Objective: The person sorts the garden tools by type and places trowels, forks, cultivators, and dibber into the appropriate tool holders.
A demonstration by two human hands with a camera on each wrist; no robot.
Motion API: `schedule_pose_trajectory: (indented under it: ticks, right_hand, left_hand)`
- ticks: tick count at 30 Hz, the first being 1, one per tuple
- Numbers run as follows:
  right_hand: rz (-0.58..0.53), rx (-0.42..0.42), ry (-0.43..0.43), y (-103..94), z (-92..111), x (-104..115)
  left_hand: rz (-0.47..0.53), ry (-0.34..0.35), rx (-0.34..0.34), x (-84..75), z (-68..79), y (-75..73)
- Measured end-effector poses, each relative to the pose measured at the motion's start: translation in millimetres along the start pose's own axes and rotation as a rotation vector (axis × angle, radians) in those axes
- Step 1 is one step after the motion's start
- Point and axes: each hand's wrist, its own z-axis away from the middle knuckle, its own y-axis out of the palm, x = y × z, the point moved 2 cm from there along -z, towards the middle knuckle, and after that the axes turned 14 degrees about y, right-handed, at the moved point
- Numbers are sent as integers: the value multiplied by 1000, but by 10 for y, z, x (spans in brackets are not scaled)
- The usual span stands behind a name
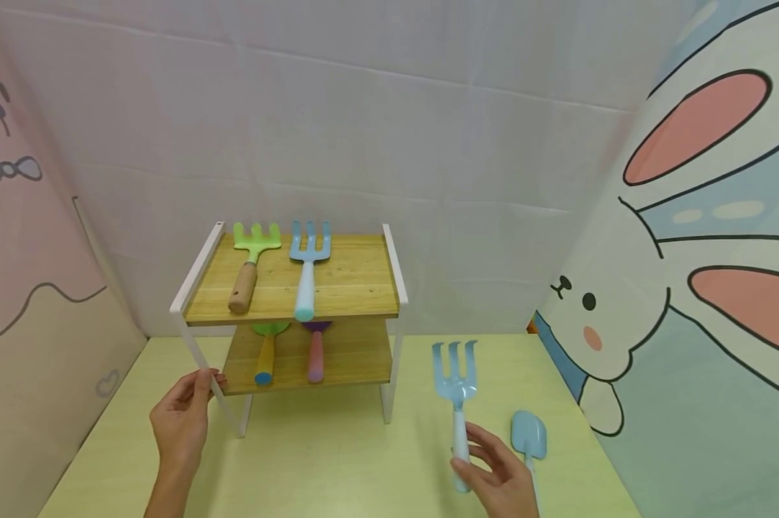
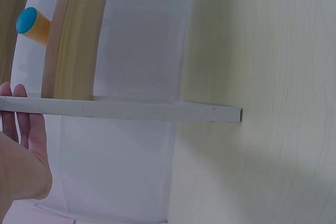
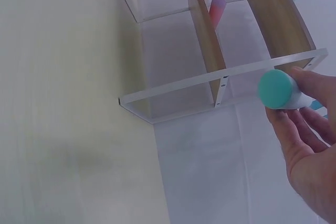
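Observation:
My right hand [image 1: 498, 471] pinches the pale handle of a light blue garden hand fork [image 1: 456, 388], tines up, to the right of a two-tier shelf [image 1: 357, 288]. In the right wrist view the handle's turquoise end [image 3: 275, 89] faces the camera between thumb and fingers. My left hand [image 1: 183, 417] holds the shelf's white front left leg [image 2: 131, 110], its fingers passing behind it. On the top board lie a green hand rake [image 1: 244, 284] with a wooden handle and another light blue hand fork [image 1: 306, 288].
On the lower board lie a tool with a yellow handle [image 1: 265, 360] and one with a pink handle [image 1: 316, 356], heads partly hidden by the top board. A light blue hand trowel [image 1: 529, 434] is beside my right hand on the pale table [image 1: 311, 467]. Rabbit-print cloth [image 1: 622, 302] borders the right.

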Motion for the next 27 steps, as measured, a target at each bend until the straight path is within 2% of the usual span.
schedule_pose_trajectory:
  ticks: [10,16,27]
  right_hand:
    - [26,1,-10,94,79,198]
    - [15,15,-62,144,116,283]
    - [0,139,-170,234,140,442]
  left_hand:
    - [-1,8,2,13,0,-7]
    - [-5,1,4,4,0,-3]
    - [-15,13,2,3,0,-11]
